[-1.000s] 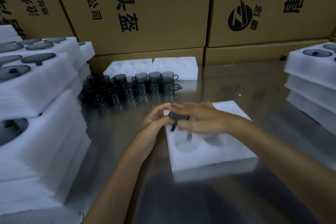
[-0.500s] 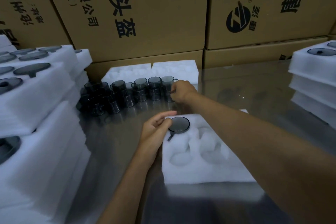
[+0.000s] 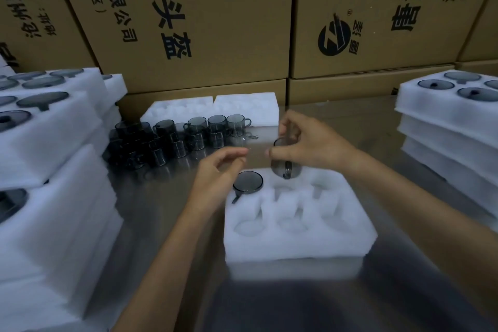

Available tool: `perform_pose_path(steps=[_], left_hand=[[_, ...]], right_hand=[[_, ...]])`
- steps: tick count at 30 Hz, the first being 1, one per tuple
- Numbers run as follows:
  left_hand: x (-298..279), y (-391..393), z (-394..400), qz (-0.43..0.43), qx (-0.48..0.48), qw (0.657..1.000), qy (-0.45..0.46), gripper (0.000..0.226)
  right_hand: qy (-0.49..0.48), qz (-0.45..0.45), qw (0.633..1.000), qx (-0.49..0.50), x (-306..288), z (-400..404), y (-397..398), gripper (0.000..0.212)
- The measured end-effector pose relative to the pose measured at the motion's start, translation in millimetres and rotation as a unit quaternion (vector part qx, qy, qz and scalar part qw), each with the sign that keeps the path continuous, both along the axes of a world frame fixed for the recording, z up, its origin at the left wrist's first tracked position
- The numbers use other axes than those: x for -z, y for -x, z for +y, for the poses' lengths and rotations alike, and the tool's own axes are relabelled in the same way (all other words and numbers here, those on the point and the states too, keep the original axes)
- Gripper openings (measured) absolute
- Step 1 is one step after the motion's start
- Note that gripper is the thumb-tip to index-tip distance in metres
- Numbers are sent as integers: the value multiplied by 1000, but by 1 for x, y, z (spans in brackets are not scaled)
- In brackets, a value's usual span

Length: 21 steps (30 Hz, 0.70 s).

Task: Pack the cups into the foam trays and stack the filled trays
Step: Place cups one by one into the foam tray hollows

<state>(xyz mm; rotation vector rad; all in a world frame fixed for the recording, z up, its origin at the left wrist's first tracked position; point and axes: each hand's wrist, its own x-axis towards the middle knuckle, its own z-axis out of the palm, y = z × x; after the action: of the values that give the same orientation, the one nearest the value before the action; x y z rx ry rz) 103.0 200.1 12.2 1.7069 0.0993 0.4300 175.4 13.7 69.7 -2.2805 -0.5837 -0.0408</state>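
Note:
A white foam tray (image 3: 296,240) with six pockets lies on the steel table before me. One dark smoked-glass cup (image 3: 248,182) sits upside down in its far left pocket. My right hand (image 3: 307,143) grips a second dark cup (image 3: 283,168), held just above the tray's far middle pocket. Beside the seated cup, my left hand (image 3: 218,172) hovers at the tray's far left corner with loosely curled fingers, holding nothing. Several loose dark cups (image 3: 172,140) stand in rows on the table behind my left hand.
Stacks of filled foam trays rise on the left (image 3: 51,170) and on the right (image 3: 450,127). Two empty foam trays (image 3: 215,109) lie behind the cups. Big cardboard boxes (image 3: 194,21) wall off the back of the table.
My right hand picked a cup from the row and brought it back over the tray. My left hand lifted off the seated cup and now hovers beside it.

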Motion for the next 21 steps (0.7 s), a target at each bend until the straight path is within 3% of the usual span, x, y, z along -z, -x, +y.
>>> perform_pose_path(steps=[4,11,16,21], left_hand=[[-24,10,-16,1,134,986,-96,25],[-26,21,-18,31,165,981,-99,42],[-22,20,-17,28,157,980,-120,44],[-19,19,-13,41,146,968,-200,40]], right_hand=[[47,-49,997,48,14,-3,23,42],[74,-111,986,103,24,13,32,46],[36,-16,996,84,30,1,32,49],[-28,11,1000,1,31,-31,22,23]])
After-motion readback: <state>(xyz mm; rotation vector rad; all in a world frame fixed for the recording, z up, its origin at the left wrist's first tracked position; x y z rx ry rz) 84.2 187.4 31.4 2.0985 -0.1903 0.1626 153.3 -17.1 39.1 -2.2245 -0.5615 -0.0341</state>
